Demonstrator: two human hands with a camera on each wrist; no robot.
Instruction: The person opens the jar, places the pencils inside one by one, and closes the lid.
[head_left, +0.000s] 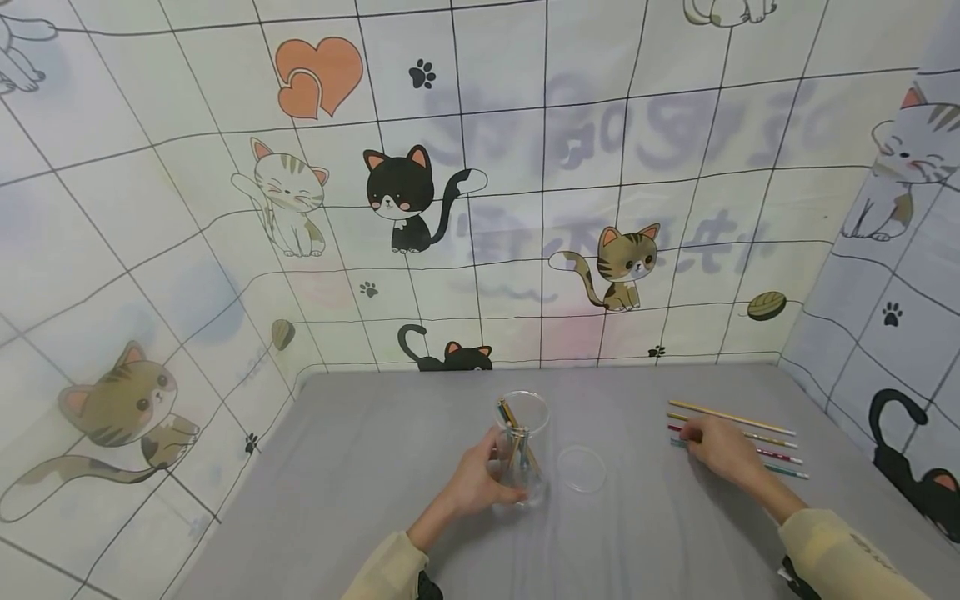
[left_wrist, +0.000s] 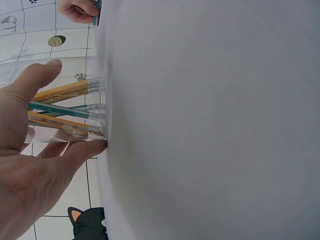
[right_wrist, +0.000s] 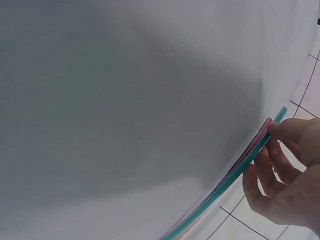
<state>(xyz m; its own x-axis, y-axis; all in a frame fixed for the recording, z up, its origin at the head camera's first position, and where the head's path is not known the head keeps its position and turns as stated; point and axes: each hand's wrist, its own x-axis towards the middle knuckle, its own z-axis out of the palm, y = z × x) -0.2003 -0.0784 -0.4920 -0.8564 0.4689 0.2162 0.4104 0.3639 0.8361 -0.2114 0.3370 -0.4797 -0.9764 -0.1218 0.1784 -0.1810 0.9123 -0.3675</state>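
I've L hand (head_left: 474,479) gripping the jar (head_left: 523,482) w/ pencils (left_wrist: 65,109) inside, mid-table (head_left: 360,475). R hand (head_left: 722,450) has fingertips on the teal pencil (right_wrist: 240,169), can't tell if pinched; 3 other pencils (head_left: 731,417) alongside, clear disc (head_left: 582,469) just R of jar.

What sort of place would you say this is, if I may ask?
Probably a screened-off indoor tabletop workspace: cat-print sheeting rises along three visible sides of a flat grey surface, on which several pencils lie side by side.
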